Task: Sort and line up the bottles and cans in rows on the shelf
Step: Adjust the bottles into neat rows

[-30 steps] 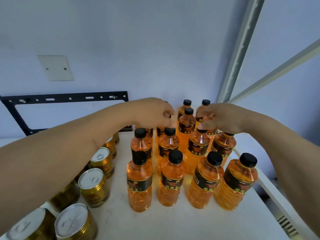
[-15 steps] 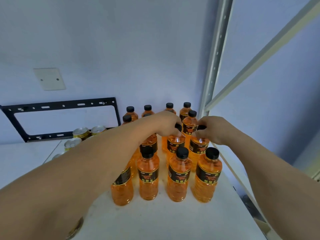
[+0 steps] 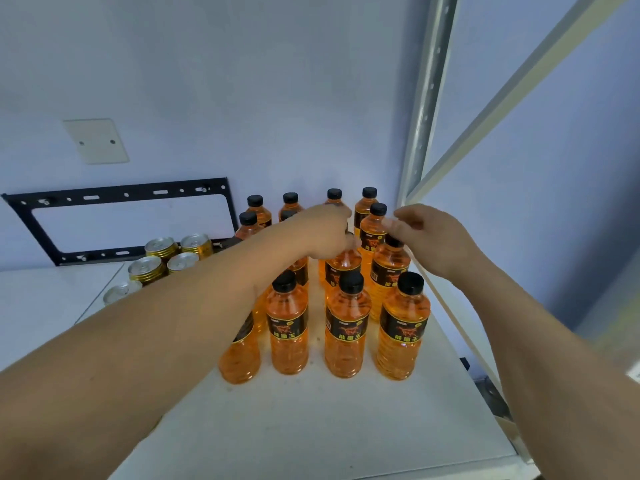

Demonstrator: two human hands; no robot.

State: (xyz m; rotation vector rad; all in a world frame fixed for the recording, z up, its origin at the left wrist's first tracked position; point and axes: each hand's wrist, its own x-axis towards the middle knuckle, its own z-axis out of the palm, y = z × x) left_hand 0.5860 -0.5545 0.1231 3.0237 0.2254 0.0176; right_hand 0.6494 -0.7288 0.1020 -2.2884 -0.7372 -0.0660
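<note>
Orange bottles with black caps and black labels stand in rows on the white shelf [image 3: 311, 427]. The front row [image 3: 347, 327] has one bottle partly hidden by my left forearm. My left hand [image 3: 322, 233] is closed over the top of a second-row bottle [image 3: 343, 271], hiding its cap. My right hand [image 3: 429, 237] curls its fingers at the cap of the neighbouring bottle [image 3: 389, 271], with thumb and forefinger pinched just above it. Gold cans [image 3: 161, 245] with silver lids stand in a group at the left, beyond my left arm.
A black metal bracket [image 3: 121, 199] and a white cover plate [image 3: 95, 142] are on the back wall. The shelf's grey upright post [image 3: 426, 98] and a diagonal brace [image 3: 519, 81] rise at the right. The shelf edge [image 3: 460, 323] runs close to the rightmost bottles.
The view has pulled back and turned right, so the cans now lie farther left. Both hands have come from the rear bottles to two second-row bottles. The right fingers have risen slightly off the cap.
</note>
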